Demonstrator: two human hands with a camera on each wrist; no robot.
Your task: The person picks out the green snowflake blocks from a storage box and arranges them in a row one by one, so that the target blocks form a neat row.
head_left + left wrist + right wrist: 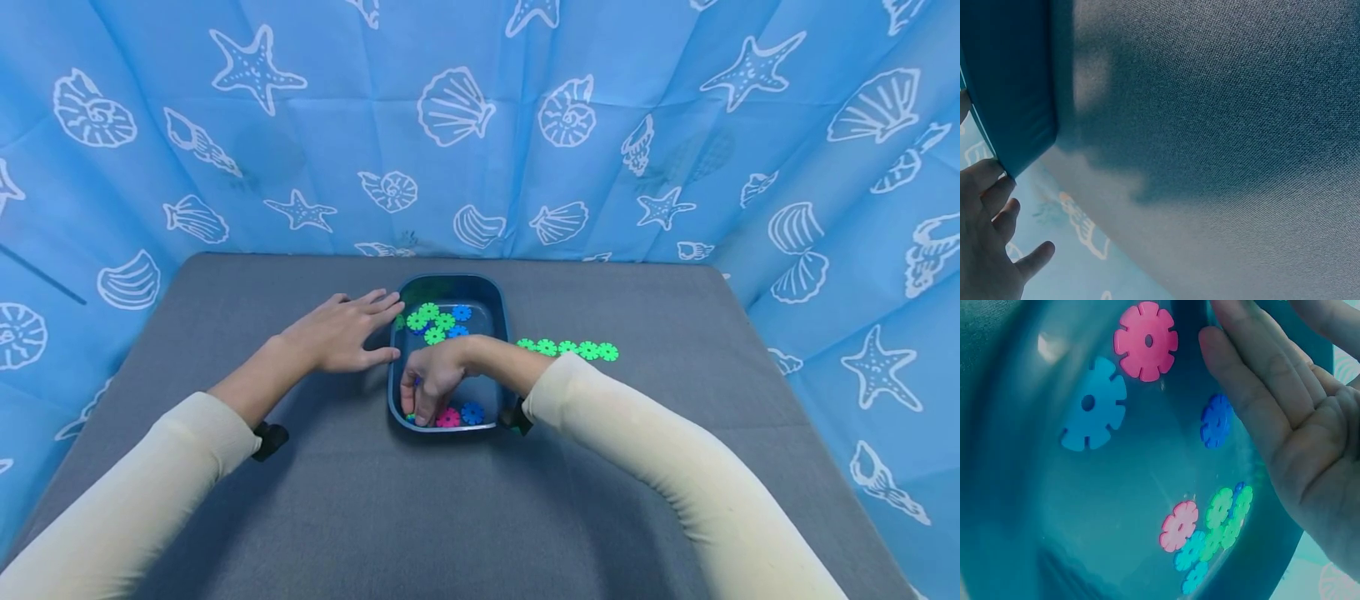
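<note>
A dark blue bin (495, 292) holds flower-shaped notched discs. My left hand (348, 333) lies with spread fingers at its left side; in the left wrist view, fingertips (999, 182) meet its rim. Inside the near left corner, my right hand (437, 375) points its fingers downward. A small green-and-blue piece (410, 417) shows at its fingertips; I cannot tell whether they pinch it. Close beside them lie a pink disc (448, 417) and a blue disc (472, 412). Several green discs (435, 335) cluster toward the far left of the bin. The right wrist view cuts off the right fingertips.
A row of several green discs (567, 347) lies on the grey cloth-covered table (420, 517), right of the bin. The right forearm crosses the bin's right wall. A blue curtain (337, 150) with white shells and starfish hangs behind the table and along its sides.
</note>
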